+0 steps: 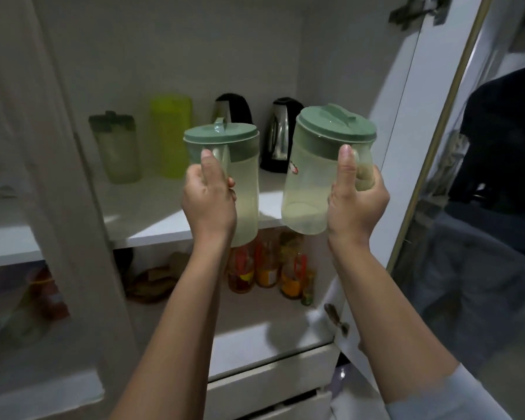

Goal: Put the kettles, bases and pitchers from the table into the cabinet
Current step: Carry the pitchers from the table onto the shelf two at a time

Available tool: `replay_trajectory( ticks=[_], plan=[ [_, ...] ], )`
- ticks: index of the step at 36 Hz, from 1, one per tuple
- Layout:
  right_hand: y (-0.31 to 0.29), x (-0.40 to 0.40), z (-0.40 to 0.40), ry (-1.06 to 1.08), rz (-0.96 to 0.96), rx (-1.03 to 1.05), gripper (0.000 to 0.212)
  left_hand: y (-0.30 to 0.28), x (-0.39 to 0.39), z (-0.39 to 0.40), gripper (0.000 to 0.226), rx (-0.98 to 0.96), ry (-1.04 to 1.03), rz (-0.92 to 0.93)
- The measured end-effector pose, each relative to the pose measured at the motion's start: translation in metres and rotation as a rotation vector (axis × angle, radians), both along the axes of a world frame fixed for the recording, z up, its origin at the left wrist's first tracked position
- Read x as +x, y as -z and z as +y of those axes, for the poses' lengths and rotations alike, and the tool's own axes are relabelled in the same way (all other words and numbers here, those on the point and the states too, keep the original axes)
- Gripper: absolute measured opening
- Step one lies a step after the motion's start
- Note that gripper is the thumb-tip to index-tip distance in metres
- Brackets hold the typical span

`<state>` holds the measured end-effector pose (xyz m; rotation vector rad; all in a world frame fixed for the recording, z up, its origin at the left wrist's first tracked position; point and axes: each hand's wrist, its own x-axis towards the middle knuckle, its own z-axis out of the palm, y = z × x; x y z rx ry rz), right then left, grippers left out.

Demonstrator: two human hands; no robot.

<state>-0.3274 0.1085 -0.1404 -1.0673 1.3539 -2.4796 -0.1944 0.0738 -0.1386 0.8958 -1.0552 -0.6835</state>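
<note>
My left hand (208, 201) grips the handle of a clear pitcher with a green lid (243, 183), held upright in front of the cabinet shelf (152, 216). My right hand (356, 201) grips the handle of a second green-lidded pitcher (309, 183), tilted slightly left. Both pitchers hang in the air at the shelf's front edge. At the back of the shelf stand two steel kettles with black tops (234, 109) (281, 134), a yellow-green pitcher (171, 134) and a pale pitcher with a dark green lid (115, 147).
The open cabinet door (406, 147) with glass panel stands on the right, a closed glass door (19, 207) on the left. On the lower shelf are several bottles (267, 268) and a brown basket (152, 283). White drawers (270, 380) lie below.
</note>
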Motion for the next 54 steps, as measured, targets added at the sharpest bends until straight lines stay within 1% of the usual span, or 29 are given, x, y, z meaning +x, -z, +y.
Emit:
replay_trajectory(
  ticks=[5, 13, 20, 22, 24, 30, 39, 43, 51, 52, 54],
  plan=[
    [-0.001, -0.01, -0.039, 0.031, -0.038, -0.037, 0.026, 0.0, -0.012, -0.042, 0.034, -0.036, 0.046, -0.038],
    [-0.003, -0.033, -0.098, 0.02, -0.014, 0.008, 0.032, 0.003, -0.039, -0.098, 0.034, -0.024, 0.061, -0.069],
    [-0.003, -0.057, -0.154, -0.082, -0.002, 0.056, 0.029, 0.007, -0.063, -0.13, 0.037, -0.018, 0.028, -0.105],
    [-0.002, -0.065, -0.17, -0.115, 0.007, 0.088, 0.032, 0.008, -0.07, -0.14, 0.036, -0.007, 0.009, -0.104],
    [-0.003, -0.073, -0.185, -0.136, 0.008, 0.138, 0.042, 0.009, -0.078, -0.151, 0.036, -0.001, -0.008, -0.102],
    [0.003, -0.097, -0.22, -0.158, 0.004, 0.16, 0.034, 0.011, -0.101, -0.179, 0.038, 0.016, -0.042, -0.088],
    [0.018, -0.123, -0.251, -0.201, 0.003, 0.195, 0.037, 0.017, -0.121, -0.209, 0.035, 0.064, -0.099, -0.095],
    [0.021, -0.126, -0.256, -0.217, 0.015, 0.207, 0.033, 0.018, -0.123, -0.216, 0.039, 0.081, -0.102, -0.118],
    [0.021, -0.124, -0.253, -0.213, 0.036, 0.233, 0.031, 0.017, -0.116, -0.214, 0.048, 0.145, -0.041, -0.113],
    [0.022, -0.124, -0.252, -0.206, 0.04, 0.237, 0.029, 0.018, -0.115, -0.211, 0.056, 0.151, -0.016, -0.103],
    [0.024, -0.123, -0.248, -0.191, 0.062, 0.255, 0.025, 0.021, -0.111, -0.208, 0.083, 0.196, 0.018, -0.097]
  ],
)
